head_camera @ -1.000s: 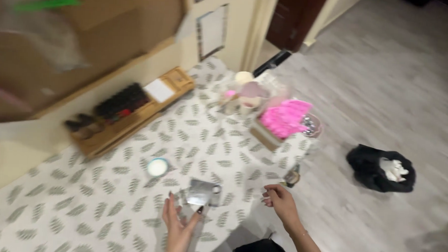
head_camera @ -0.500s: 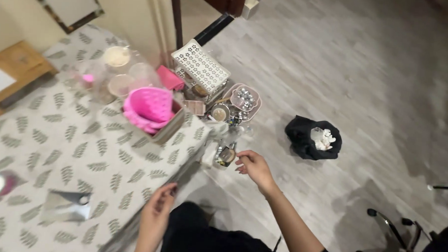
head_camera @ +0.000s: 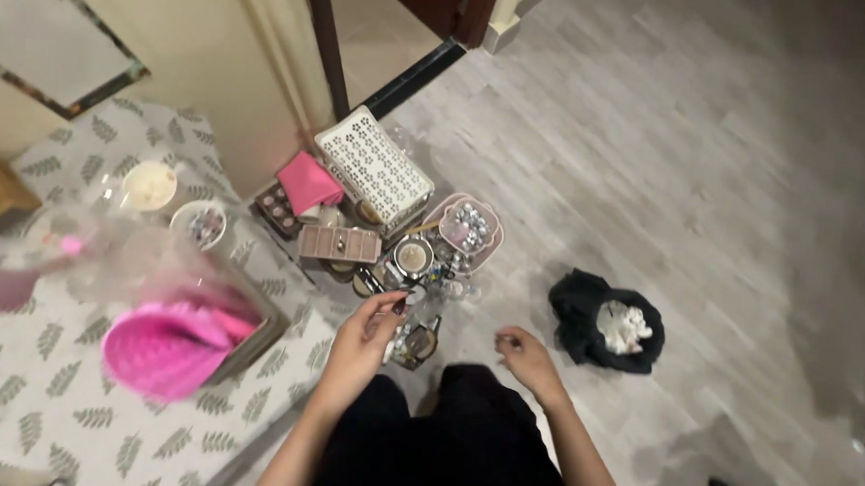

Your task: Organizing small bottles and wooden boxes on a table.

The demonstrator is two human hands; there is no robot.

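Motion blur smears the pink cone (head_camera: 165, 344) and clear containers (head_camera: 116, 261) on your table (head_camera: 25, 392), itself cut by the left edge. What your left hand (head_camera: 362, 341) pinches is too small to identify. Your forearms and the small items (head_camera: 415, 343) beneath stay partly hidden.

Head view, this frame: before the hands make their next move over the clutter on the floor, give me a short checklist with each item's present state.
1. Left hand in view, over the floor clutter beside the table edge: ok.
2. What the left fingers pinch: something small and dark, kind cannot tell.
3. Right hand in view with nothing clearly in it: cannot tell, fingers curled.
4. Round tan compact in the clutter, unobstructed: ok.
5. White perforated plastic basket lying tilted on other items: not ok if steadiness matters.
6. Black bag with white crumpled paper apart from both hands: ok.
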